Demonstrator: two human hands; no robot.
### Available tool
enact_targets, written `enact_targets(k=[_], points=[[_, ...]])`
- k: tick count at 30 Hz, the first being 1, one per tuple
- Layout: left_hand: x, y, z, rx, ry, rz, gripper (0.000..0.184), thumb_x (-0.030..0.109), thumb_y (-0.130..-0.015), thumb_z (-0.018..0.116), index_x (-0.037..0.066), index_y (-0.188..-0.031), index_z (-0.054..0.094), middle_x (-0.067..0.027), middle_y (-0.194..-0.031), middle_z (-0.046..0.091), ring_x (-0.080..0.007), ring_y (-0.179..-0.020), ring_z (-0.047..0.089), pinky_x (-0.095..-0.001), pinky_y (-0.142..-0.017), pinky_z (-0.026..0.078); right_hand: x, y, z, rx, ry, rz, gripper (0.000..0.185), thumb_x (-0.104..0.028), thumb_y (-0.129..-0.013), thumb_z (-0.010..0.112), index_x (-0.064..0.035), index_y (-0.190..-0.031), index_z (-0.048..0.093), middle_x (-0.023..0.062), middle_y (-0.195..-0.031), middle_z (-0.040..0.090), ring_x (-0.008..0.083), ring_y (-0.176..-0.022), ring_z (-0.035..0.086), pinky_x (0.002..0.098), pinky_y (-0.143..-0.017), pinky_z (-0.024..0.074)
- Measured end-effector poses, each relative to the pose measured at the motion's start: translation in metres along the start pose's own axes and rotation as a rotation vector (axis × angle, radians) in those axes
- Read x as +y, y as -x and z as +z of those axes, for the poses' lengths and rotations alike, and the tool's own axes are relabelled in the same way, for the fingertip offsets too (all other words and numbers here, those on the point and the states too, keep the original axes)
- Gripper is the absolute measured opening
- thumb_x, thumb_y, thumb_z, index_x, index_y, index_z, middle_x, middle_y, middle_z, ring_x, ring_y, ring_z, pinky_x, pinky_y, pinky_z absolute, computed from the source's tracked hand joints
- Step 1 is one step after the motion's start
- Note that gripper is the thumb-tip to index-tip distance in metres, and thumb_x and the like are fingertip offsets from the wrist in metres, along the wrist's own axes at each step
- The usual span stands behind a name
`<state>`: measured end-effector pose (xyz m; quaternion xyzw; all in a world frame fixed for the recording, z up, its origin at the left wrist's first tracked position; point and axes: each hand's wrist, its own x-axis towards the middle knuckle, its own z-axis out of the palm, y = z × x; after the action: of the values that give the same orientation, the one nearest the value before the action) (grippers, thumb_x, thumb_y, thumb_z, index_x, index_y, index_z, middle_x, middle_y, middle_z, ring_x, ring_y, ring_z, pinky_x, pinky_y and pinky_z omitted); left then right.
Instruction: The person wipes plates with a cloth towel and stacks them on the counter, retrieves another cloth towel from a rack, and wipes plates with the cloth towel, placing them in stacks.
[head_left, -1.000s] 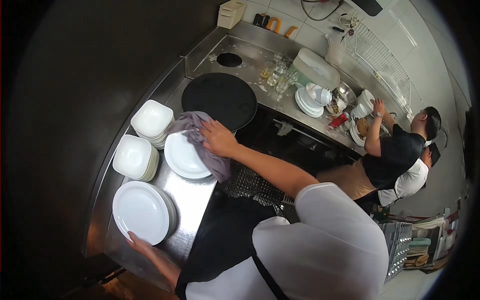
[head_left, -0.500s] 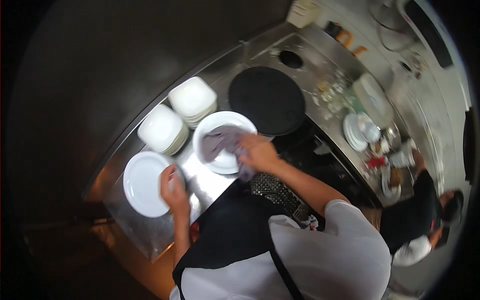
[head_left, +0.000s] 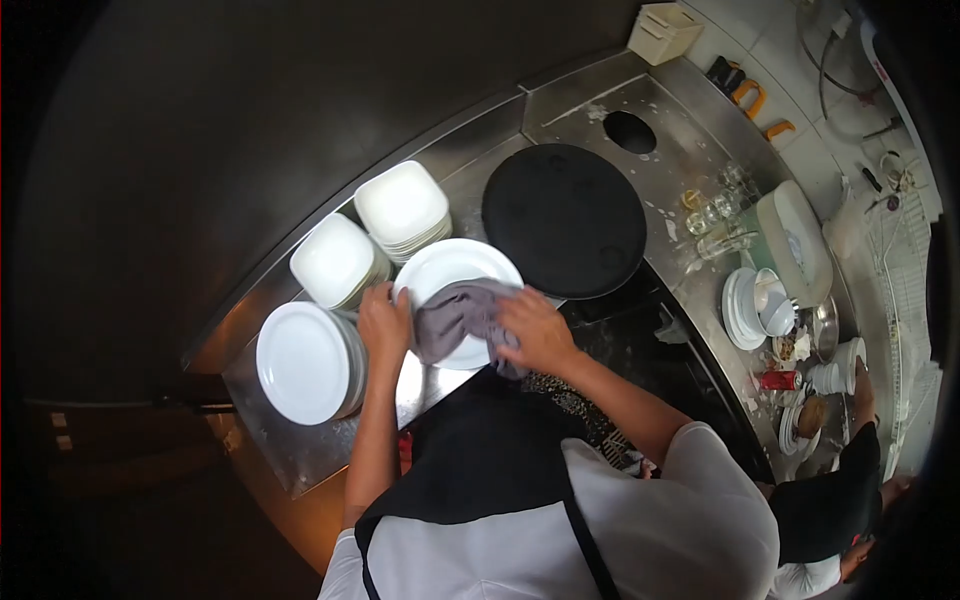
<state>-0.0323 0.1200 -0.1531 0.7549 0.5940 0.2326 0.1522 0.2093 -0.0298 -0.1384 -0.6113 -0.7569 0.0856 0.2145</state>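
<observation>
A round white plate [head_left: 445,262] lies before me with a crumpled grey-purple cloth [head_left: 455,315] across it. My left hand [head_left: 384,325] grips the plate's left rim with the fingertips. On the right side, my right hand [head_left: 540,332] is closed on the cloth, pressing it against the plate; part of the cloth hangs over the near rim. To the left of my left hand stands a stack of round white plates [head_left: 303,362]. Behind it are two stacks of squarish white dishes, one nearer [head_left: 335,260] and one farther [head_left: 402,203].
Right of the plate lies a large round black tray [head_left: 563,220]. Farther right, the steel counter holds glasses [head_left: 710,215], stacked dishes [head_left: 742,310], a red can [head_left: 780,380] and a pale green tub [head_left: 790,245]. Another person [head_left: 825,500] works there, one hand at white dishes.
My left hand has moved from the round plate stack to the rim of the plate with the cloth. My right hand stays on the cloth. The view has shifted slightly.
</observation>
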Motion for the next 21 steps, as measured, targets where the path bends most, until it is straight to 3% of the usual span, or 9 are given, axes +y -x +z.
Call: enact_targets(k=[4,6,8,10,12,14,17,19,21], points=[[0.008,-0.006,0.009,-0.003,-0.021,-0.137,0.031,0.024,-0.087,0.073,-0.003,-0.098,0.062,-0.0231,-0.1,0.065,-0.042,-0.094,0.062,-0.0471,-0.084,0.049,0.039,-0.021,0.03,0.338,-0.179,0.242,0.046,-0.024,-0.072,0.076,-0.0089,-0.115,0.068,0.0151,-0.139,0.058,0.0378,-0.129,0.053,0.0428,-0.109,0.0439],[0.007,-0.009,0.009,0.034,0.094,-0.131,0.033,0.021,-0.09,0.071,-0.005,-0.108,0.061,-0.0213,-0.104,0.065,-0.0358,-0.095,0.062,-0.0432,-0.087,0.049,0.045,-0.023,0.032,0.414,-0.37,0.302,0.046,-0.02,-0.073,0.076,-0.0078,-0.117,0.068,0.0171,-0.139,0.058,0.0366,-0.128,0.055,0.0423,-0.108,0.045],[-0.046,-0.014,0.035,-0.027,0.421,-0.098,0.038,0.017,-0.093,0.069,-0.006,-0.121,0.057,-0.0198,-0.112,0.064,-0.0295,-0.099,0.061,-0.0408,-0.091,0.048,0.046,-0.019,0.035,0.507,-0.465,0.32,0.048,-0.016,-0.072,0.077,-0.0074,-0.119,0.068,0.0188,-0.137,0.059,0.0356,-0.127,0.056,0.0415,-0.108,0.0458],[-0.009,0.005,0.002,0.054,0.423,-0.058,0.046,0.014,-0.095,0.067,-0.006,-0.133,0.051,-0.0181,-0.121,0.061,-0.0259,-0.103,0.06,-0.0382,-0.093,0.048,0.052,-0.016,0.048,0.595,-0.513,0.313,0.05,-0.015,-0.072,0.079,-0.005,-0.12,0.067,0.0195,-0.133,0.061,0.0333,-0.122,0.06,0.0385,-0.104,0.0473],[0.005,0.015,-0.018,-0.078,0.794,-0.233,0.049,0.011,-0.095,0.065,-0.004,-0.138,0.048,-0.0172,-0.127,0.06,-0.0249,-0.107,0.06,-0.0365,-0.094,0.049,0.052,-0.024,0.034,0.639,-0.752,0.251,0.049,-0.018,-0.079,0.077,-0.0002,-0.122,0.065,0.0182,-0.129,0.062,0.0308,-0.117,0.063,0.0347,-0.101,0.0475],[0.02,0.028,-0.038,-0.149,1.015,-0.316,0.05,0.008,-0.096,0.063,-0.002,-0.141,0.045,-0.0143,-0.128,0.06,-0.0224,-0.108,0.061,-0.0353,-0.095,0.05,0.029,-0.037,-0.016,0.465,-1.37,0.399,0.046,-0.026,-0.085,0.075,0.0033,-0.12,0.065,0.0183,-0.122,0.064,0.0289,-0.116,0.062,0.0344,-0.1,0.0458],[0.024,0.047,-0.05,-0.234,1.108,-0.288,0.049,0.006,-0.096,0.062,0.001,-0.141,0.045,-0.0123,-0.131,0.058,-0.0208,-0.114,0.058,-0.0353,-0.1,0.047,0.014,-0.059,-0.025,0.2,-1.809,0.449,0.053,-0.035,-0.088,0.073,0.0033,-0.123,0.061,0.019,-0.127,0.061,0.0267,-0.124,0.057,0.0358,-0.104,0.0442],[-0.003,0.047,-0.047,-0.358,1.182,-0.261,0.048,0.003,-0.097,0.06,0.0,-0.142,0.044,-0.0131,-0.135,0.055,-0.0222,-0.111,0.06,-0.0379,-0.102,0.046,-0.004,-0.056,-0.006,0.031,-1.978,0.435,0.054,-0.034,-0.088,0.073,0.0034,-0.124,0.06,0.0191,-0.128,0.06,0.0266,-0.124,0.057,0.0357,-0.105,0.0437],[-0.017,0.051,-0.049,-0.312,1.138,-0.247,0.055,0.012,-0.098,0.061,-0.001,-0.147,0.037,-0.015,-0.138,0.053,-0.0268,-0.117,0.058,-0.0401,-0.104,0.046,-0.031,-0.039,0.023,-0.16,-2.025,0.403,0.054,-0.034,-0.089,0.072,0.0035,-0.126,0.059,0.0191,-0.129,0.06,0.0266,-0.125,0.056,0.0356,-0.105,0.0433]])
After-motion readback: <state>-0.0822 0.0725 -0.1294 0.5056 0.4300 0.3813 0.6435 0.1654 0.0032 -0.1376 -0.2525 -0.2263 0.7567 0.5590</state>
